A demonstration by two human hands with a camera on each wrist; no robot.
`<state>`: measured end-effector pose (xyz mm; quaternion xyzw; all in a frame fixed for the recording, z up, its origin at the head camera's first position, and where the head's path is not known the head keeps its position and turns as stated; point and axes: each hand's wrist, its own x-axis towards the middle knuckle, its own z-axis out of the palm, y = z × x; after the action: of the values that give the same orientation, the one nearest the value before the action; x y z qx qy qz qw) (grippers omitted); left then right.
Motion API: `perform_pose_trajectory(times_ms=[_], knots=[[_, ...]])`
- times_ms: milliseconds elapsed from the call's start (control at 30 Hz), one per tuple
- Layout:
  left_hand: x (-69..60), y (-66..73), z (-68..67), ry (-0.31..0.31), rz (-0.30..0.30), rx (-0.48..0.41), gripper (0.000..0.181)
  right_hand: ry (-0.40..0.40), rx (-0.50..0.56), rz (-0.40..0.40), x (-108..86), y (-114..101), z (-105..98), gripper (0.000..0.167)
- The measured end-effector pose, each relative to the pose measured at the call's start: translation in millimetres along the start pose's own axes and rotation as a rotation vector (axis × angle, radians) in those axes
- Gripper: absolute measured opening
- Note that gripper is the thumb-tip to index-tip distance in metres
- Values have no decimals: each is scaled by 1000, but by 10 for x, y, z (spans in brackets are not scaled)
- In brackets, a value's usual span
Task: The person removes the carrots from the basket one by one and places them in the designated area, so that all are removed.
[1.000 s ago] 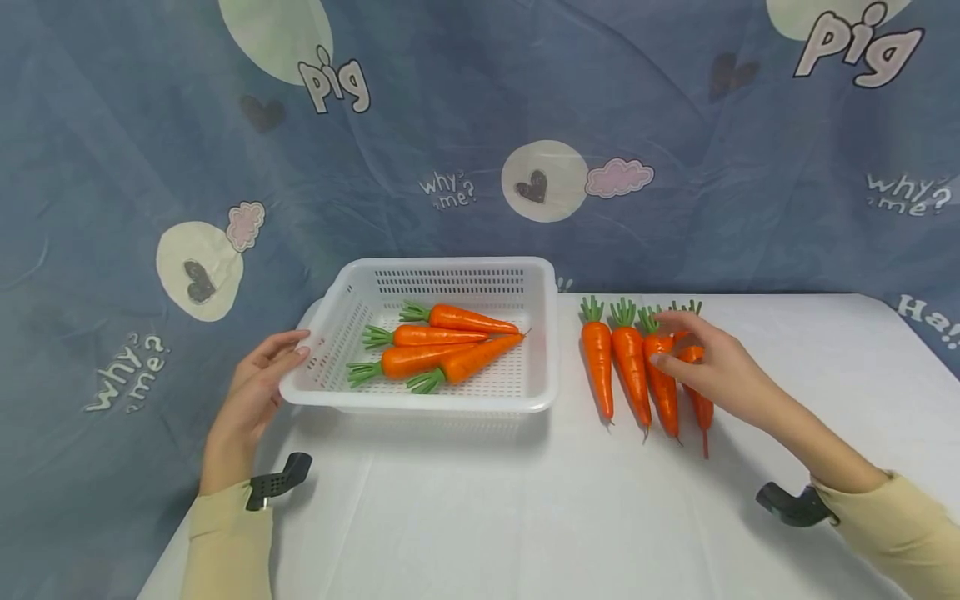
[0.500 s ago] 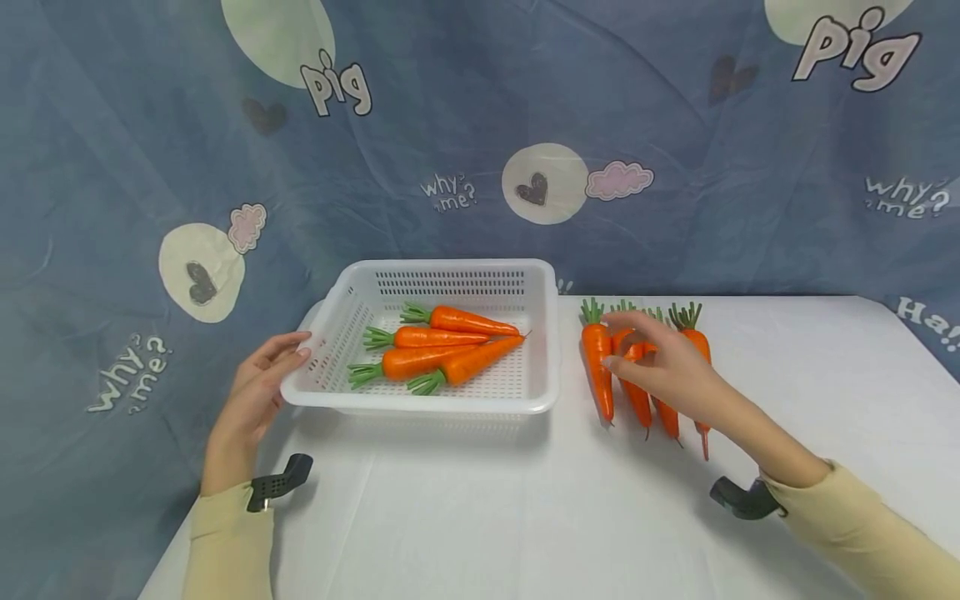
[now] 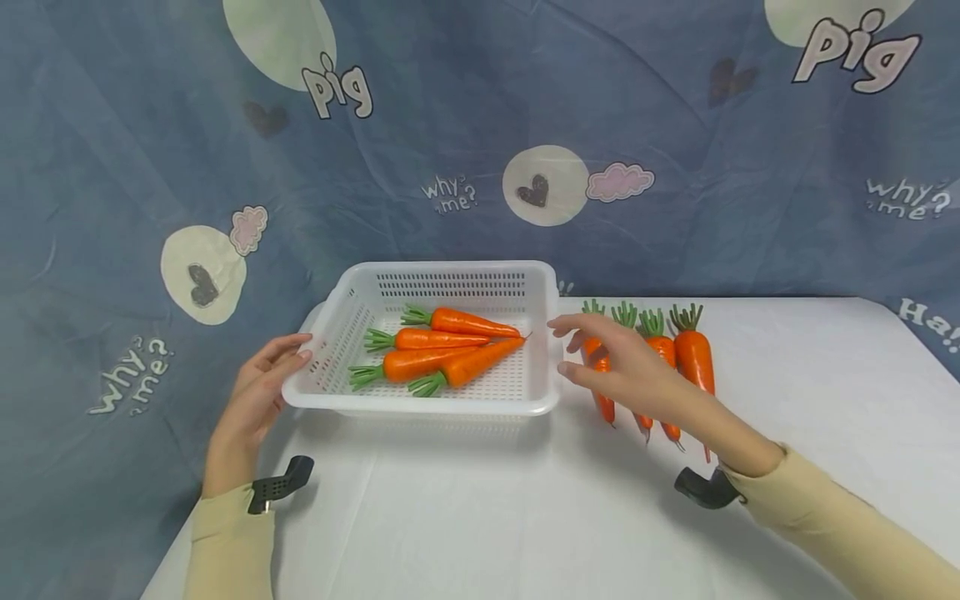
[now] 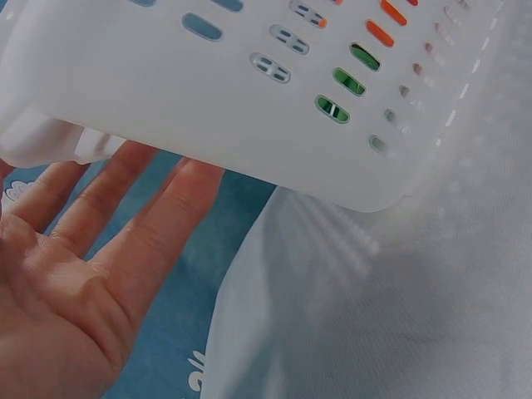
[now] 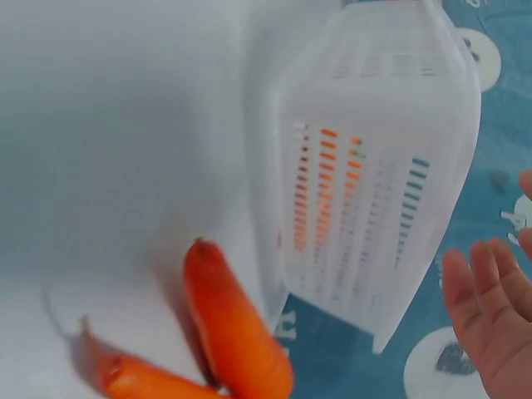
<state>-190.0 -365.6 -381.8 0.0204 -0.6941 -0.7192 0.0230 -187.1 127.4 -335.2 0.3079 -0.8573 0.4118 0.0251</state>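
Several orange carrots with green tops lie in a white slotted plastic basket. My left hand touches the basket's left side; in the left wrist view, its fingers extend to the basket wall, with their tips hidden. Beside the right rim, my right hand hovers over other carrots on the table, partly covering them. Its fingers are spread and hold nothing. The right wrist view shows the right fingertips apart from the basket, and carrots beside it.
The basket stands on a white-covered table. A blue printed cloth hangs behind the table and down its left side. The carrots outside the basket lie side by side, tops toward the cloth.
My right hand has moved left, from over the rightmost loose carrots to the basket's right rim. The left hand, basket and carrots have stayed in place.
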Motion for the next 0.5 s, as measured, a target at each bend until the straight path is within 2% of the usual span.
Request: perform_pose_trajectory(times_ms=[233,500], knots=[[11,-12,-3,1,2,18,35,-35,45,-130,172,-94,86,44],[11,-16,-15,-2,12,15,34,-89,74,-218,414,-126,180,43]])
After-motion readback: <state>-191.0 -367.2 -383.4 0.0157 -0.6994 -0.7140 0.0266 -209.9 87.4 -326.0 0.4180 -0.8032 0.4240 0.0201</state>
